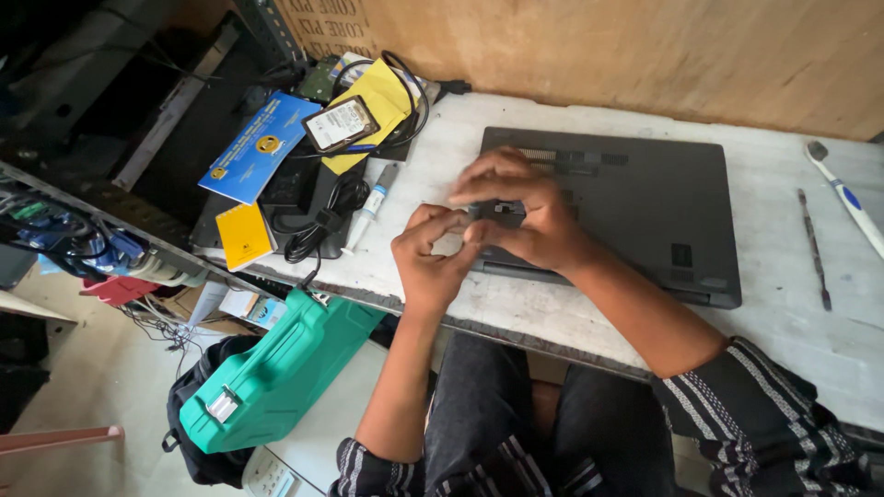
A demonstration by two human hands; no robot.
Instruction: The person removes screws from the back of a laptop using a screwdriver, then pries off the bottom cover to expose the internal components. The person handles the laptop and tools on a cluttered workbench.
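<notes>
Both hands meet over the near left corner of a closed grey laptop (635, 212), pinching a small dark part (502, 213) between them: the right hand (525, 216) curls over it from above with fingers bent and closed on its top and far side, while the left hand (431, 258) comes up from seven o'clock with thumb and forefinger narrowed onto its left edge. The part is mostly hidden by the fingers, so its kind cannot be told; it looks like a small flat black piece with a lighter mark on it. By the look of it, the step in hand is fitting or working this piece with the fingertips, and the next move calls for a fine, steady pinch and little force, as the piece is small and could slip onto the white table (516, 304). The piece sits right at the fingertips, just above the laptop's front left edge, with the laptop spreading away toward three o'clock. At nine o'clock from the hands lies a small white tube (370, 208), beside a coiled black cable (318, 225). Further, toward ten o'clock, lie a bare drive (340, 123) on a yellow envelope (387, 97), a blue booklet (261, 144) and a small yellow pad (243, 235). A toothbrush (843, 193) and a thin metal tool (814, 248) lie well apart at three o'clock. A green case (276, 373) rests below the table edge at seven o'clock.
</notes>
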